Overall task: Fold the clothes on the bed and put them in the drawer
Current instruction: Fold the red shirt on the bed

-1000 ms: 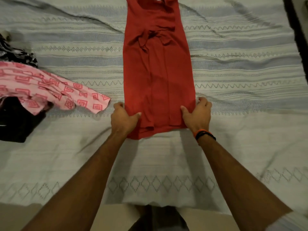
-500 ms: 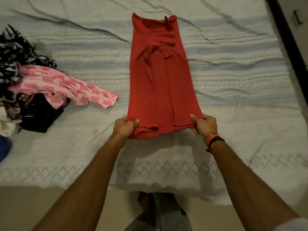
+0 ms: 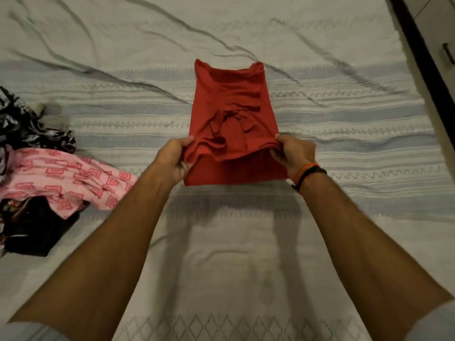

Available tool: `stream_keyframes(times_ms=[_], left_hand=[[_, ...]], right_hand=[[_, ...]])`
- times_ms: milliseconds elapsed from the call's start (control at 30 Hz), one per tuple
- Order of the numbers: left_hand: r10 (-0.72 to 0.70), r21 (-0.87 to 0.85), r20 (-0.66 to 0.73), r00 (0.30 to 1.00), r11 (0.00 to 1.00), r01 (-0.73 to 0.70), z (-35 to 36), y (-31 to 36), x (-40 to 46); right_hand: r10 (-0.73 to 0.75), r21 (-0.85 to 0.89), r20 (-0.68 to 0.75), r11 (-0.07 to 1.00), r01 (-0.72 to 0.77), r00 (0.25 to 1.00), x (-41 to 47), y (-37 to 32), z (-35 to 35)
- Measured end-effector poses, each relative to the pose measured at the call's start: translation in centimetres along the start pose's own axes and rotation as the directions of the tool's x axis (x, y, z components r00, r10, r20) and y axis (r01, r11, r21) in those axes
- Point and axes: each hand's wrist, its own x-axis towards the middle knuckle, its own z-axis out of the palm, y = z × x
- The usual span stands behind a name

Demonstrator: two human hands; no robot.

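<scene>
Red cloth, a folded garment [image 3: 229,104], lies in the middle of the bed [image 3: 221,254] on its striped white cover. The left hand [image 3: 173,159] pinches the near left corner of the raised hem, and the right hand [image 3: 294,153] pinches the near right corner; each grip is clenched on the fabric, lifting it over the lower layer. A pink patterned garment [image 3: 66,178] sits on a dark pile [image 3: 32,232] at the left.

A red garment [image 3: 231,102] lies lengthwise at the middle of the bed [image 3: 344,134], its near hem lifted and doubled back over itself. A pink patterned garment [image 3: 66,175] tops a dark heap by the bed's left edge.
</scene>
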Motion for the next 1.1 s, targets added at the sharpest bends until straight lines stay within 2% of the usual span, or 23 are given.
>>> stream_keyframes(times_ms=[67, 100, 133, 167, 200, 233, 267, 333, 367, 400, 467, 500, 600, 733, 800, 933, 1100], left_hand=[[0.077, -0.082, 0.032, 0.996, 0.994, -0.074, 1.7, 1.5, 2.1], [0.136, -0.022, 0.043, 0.990, 0.991, -0.136, 2.3, 1.6, 2.9], [0.211, 0.105, 0.054, 0.976, 0.971, -0.216, 2.7, 1.2, 4.0], [0.305, 0.256, 0.070, 0.950, 0.915, -0.313, 2.6, 0.4, 4.8], [0.405, 0.407, 0.114, 0.907, 0.814, -0.415, 2.4, -0.6, 5.8], [0.480, 0.550, 0.200, 0.854, 0.666, -0.504, 1.9, -1.8, 6.6], [0.520, 0.673, 0.313, 0.795, 0.469, -0.572, 1.3, -3.0, 7.5], [0.544, 0.785, 0.508, 0.668, 0.028, -0.619, 0.3, -4.8, 9.2], [0.531, 0.793, 0.562, 0.634, -0.130, -0.595, 0.0, -5.4, 10.1], [0.506, 0.809, 0.575, 0.643, -0.232, -0.541, -0.1, -5.7, 10.4], [0.457, 0.835, 0.546, 0.702, -0.364, -0.413, -0.3, -6.3, 11.4], [0.458, 0.824, 0.552, 0.696, -0.424, -0.375, -0.5, -6.4, 11.7], [0.490, 0.783, 0.602, 0.631, -0.518, -0.345, -1.2, -7.1, 12.0], [0.509, 0.775, 0.613, 0.604, -0.535, -0.336, -1.4, -7.7, 12.4], [0.505, 0.774, 0.615, 0.606, -0.535, -0.339, -1.4, -7.7, 12.4], [0.467, 0.782, 0.588, 0.660, -0.535, -0.318, -1.0, -7.0, 11.5], [0.316, 0.703, 0.676, 0.665, -0.547, -0.455, -3.4, -7.8, 8.3]], right_hand=[[-0.049, 0.036, 0.093, 0.998, 0.046, 0.994, 2.6, -1.6, 2.2], [-0.079, -0.027, 0.127, 0.996, 0.083, 0.989, 3.6, -1.7, 2.9], [-0.128, -0.187, 0.139, 0.970, 0.153, 0.982, 4.6, -1.5, 3.5], [-0.209, -0.413, 0.148, 0.875, 0.252, 0.967, 5.0, -0.8, 3.7], [-0.300, -0.611, 0.198, 0.707, 0.357, 0.933, 5.3, 0.1, 3.9], [-0.393, -0.721, 0.303, 0.502, 0.479, 0.868, 5.3, 1.4, 3.8], [-0.460, -0.740, 0.433, 0.309, 0.597, 0.775, 5.3, 2.8, 3.7], [-0.467, -0.680, 0.638, 0.033, 0.733, 0.612, 6.0, 4.9, 3.8], [-0.437, -0.658, 0.690, -0.049, 0.751, 0.576, 7.0, 6.0, 3.7], [-0.407, -0.658, 0.713, -0.109, 0.745, 0.571, 7.6, 6.6, 3.6], [-0.373, -0.674, 0.722, -0.191, 0.713, 0.583, 9.1, 7.5, 3.0], [-0.386, -0.674, 0.726, -0.233, 0.701, 0.570, 9.4, 7.8, 2.7], [-0.430, -0.673, 0.726, -0.285, 0.682, 0.536, 9.9, 8.6, 2.3], [-0.469, -0.677, 0.716, -0.282, 0.680, 0.517, 10.1, 9.2, 2.3], [-0.472, -0.676, 0.715, -0.281, 0.682, 0.515, 10.0, 9.2, 2.3], [-0.405, -0.666, 0.737, -0.299, 0.683, 0.541, 9.4, 8.4, 2.1], [-0.250, -0.515, 0.857, -0.370, 0.773, 0.450, 8.2, 8.5, -1.6]])
